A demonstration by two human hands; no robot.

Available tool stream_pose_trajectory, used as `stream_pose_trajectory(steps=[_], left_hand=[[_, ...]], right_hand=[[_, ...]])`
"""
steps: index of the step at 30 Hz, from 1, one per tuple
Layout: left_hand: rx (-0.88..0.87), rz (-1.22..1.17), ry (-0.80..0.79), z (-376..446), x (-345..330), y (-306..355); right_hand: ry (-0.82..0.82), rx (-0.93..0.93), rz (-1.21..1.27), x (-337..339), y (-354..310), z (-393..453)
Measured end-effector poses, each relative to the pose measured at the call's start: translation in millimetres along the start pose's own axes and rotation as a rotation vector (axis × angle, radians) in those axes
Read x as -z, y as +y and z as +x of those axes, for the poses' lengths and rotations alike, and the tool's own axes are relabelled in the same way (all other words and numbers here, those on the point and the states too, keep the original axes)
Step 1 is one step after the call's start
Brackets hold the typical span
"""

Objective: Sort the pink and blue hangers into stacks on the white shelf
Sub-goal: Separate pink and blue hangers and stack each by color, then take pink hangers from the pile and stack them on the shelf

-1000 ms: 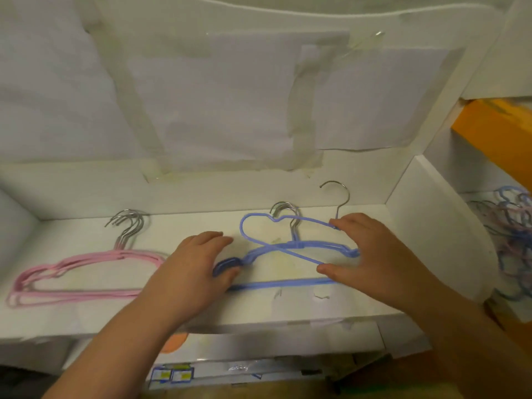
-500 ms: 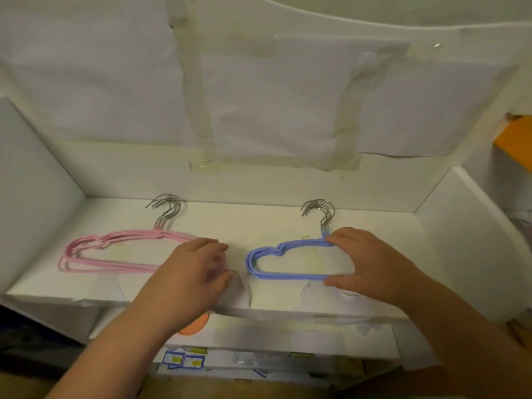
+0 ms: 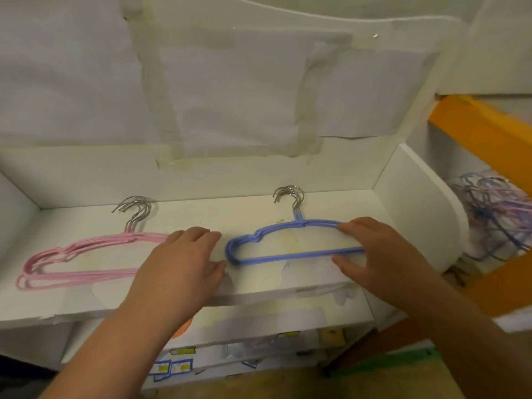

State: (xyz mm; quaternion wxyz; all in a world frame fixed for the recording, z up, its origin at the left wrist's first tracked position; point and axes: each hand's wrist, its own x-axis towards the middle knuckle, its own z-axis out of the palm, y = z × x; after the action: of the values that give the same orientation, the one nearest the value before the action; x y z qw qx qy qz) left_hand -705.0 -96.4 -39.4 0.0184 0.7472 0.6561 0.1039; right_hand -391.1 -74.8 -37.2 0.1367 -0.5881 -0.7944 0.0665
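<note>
— Along the back wall of the white shelf [image 3: 331, 201], what's lying there?

— Two stacks. Toward the left end sits a stack of thin pink coated-wire hangers [image 3: 77, 263], lying flat, their silver metal hooks [image 3: 138, 207] fanned out a little and pointing at the back wall. Right of the middle lies a stack of thin blue coated-wire hangers [image 3: 288, 240], also flat, silver hooks [image 3: 290, 194] bunched close to the back wall.

— And the hands?

— The left hand [image 3: 181, 266] rests palm down on the shelf between the two stacks, fingers relaxed and close together. It covers the right end of the pink stack, and its thumb lies just beside the left end of the blue one; whether it touches, I cannot tell.

— The right one?

— The right hand [image 3: 377, 254] pinches the right end of the blue stack: fingers curled over the top bar, thumb reaching in below the bottom bar, near the shelf's front edge.

— Anything off the shelf?

— Past the shelf's right side wall, a tangled heap of pink and blue hangers [image 3: 495, 208] lies beside an orange beam [image 3: 489, 133]. Sheets of white paper [image 3: 236, 90] are taped to the wall above.
</note>
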Motion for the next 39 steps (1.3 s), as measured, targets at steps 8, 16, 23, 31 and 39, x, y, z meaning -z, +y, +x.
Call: stream_pose_trajectory(steps=[8,16,23,31,39], left_hand=[[-0.186,0.01,-0.007,3,9,93],[-0.358,-0.098,-0.003,-33,10,248],[-0.518,-0.217,-0.036,-85,-1,402],[-0.582,-0.214,-0.097,-81,-34,519],[-0.598,-0.218,-0.077,-22,-58,575]], right_hand=[[0.12,-0.109,0.011,46,39,-82],[0.295,-0.252,0.011,109,116,-203],[0.311,-0.381,-0.048,157,228,-310],[0.15,-0.435,-0.056,185,312,-371],[0.146,-0.43,-0.018,187,386,-344]])
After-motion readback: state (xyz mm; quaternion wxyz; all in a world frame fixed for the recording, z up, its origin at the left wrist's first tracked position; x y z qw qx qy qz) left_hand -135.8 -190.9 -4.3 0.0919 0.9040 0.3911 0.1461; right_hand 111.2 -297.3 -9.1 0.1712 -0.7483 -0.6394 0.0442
